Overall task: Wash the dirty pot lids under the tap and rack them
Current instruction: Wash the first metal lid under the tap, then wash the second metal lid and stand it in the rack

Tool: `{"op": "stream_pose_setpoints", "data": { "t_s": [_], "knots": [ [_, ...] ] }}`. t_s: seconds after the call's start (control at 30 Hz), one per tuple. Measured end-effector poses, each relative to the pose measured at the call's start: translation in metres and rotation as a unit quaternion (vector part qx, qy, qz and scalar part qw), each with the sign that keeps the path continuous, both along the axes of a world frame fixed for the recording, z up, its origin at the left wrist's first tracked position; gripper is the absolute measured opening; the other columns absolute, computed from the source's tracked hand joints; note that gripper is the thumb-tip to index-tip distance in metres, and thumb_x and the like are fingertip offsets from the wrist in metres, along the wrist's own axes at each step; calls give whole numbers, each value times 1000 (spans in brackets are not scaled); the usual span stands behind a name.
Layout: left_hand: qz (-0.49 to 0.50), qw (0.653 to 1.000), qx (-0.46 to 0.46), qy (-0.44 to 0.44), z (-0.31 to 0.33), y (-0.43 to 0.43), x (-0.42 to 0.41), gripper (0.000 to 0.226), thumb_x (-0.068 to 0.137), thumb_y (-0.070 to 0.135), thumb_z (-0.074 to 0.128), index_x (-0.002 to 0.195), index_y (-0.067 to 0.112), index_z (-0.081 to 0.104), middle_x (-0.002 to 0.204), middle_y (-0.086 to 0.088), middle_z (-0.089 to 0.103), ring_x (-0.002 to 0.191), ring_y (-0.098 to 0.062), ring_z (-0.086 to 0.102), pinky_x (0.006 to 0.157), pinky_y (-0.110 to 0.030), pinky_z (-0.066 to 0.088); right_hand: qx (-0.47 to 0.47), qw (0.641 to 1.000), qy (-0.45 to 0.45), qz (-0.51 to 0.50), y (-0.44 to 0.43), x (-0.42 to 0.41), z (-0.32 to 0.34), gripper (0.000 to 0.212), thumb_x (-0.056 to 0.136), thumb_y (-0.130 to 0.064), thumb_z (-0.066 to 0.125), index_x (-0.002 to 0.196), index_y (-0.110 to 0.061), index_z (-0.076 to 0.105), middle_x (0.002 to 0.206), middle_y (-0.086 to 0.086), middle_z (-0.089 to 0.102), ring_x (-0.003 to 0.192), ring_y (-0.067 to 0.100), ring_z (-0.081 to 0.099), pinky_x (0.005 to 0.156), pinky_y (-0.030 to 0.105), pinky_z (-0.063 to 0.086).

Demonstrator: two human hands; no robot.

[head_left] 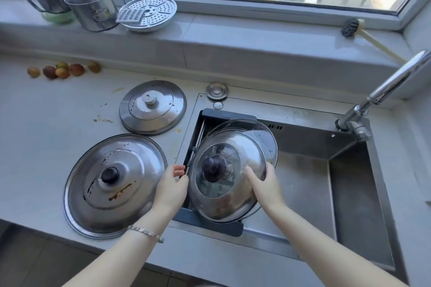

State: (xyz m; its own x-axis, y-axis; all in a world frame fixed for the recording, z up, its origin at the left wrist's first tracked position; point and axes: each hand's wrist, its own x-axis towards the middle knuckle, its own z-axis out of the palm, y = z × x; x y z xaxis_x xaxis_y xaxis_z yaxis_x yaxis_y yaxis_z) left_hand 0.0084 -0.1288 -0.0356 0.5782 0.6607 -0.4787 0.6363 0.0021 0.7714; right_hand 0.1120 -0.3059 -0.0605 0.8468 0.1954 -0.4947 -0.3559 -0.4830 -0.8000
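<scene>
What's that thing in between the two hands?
A steel pot lid with a glass middle and dark knob, tilted in the sink rack. The left hand and right hand grip its edges, seen in the head view.

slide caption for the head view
Left hand and right hand hold a lid at the rack; big lid and small lid lie on the counter

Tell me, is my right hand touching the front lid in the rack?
Touching. The head view shows the right hand gripping the front lid at its right rim, thumb lying across its face.
</scene>
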Motion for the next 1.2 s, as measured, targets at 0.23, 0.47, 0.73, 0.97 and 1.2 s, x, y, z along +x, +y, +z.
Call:
{"op": "stream_pose_setpoints", "data": {
  "t_s": [0.23, 0.47, 0.73, 0.97, 1.2],
  "knots": [
    [-43, 999, 18, 17, -11, 8, 5, 19, 89, 9, 49, 104, 20, 52, 106, -1, 57, 100, -20, 56, 96, -43, 47, -279, 944, -114, 131, -5, 12, 10, 53, 89, -52, 46, 119, -9, 46, 109, 11, 43, 94, 32, 55, 76, 33, 44],
    [-59, 998, 16, 19, -18, 13, 9, 19, 89, 10, 50, 104, 22, 53, 102, 2, 58, 100, -20, 57, 94, -44, 49, -375, 881, -184, 221, -9, 8, 17, 59, 94, -50, 38, 136, -11, 32, 113, 8, 44, 99, 28, 53, 78, 35, 44],
    [-271, 888, 303, 215, -14, 70, 3, 28, 92, 17, 41, 118, 12, 47, 117, -10, 52, 104, -27, 53, 80, -33, 43, -276, 865, -184, 377, 46, 14, 56, 46, 92, -35, 46, 136, -23, 38, 120, 4, 50, 104, 24, 55, 82, 32, 45],
    [-178, 818, 326, 440, -25, 152, -20, 45, 94, 22, 40, 137, 13, 32, 140, -15, 34, 127, -33, 36, 96, -41, 40, -210, 832, -157, 488, 85, 7, 59, 37, 93, -34, 45, 128, -23, 51, 115, -2, 61, 89, 14, 51, 74, 25, 39],
    [-161, 878, 287, 348, -25, 152, -43, 40, 92, 20, 44, 128, 4, 37, 118, -26, 39, 103, -44, 52, 84, -41, 44, -217, 833, -141, 488, 76, 6, 48, 34, 94, -32, 43, 125, -22, 53, 98, -7, 55, 86, 9, 47, 81, 28, 44]
  ]
}}
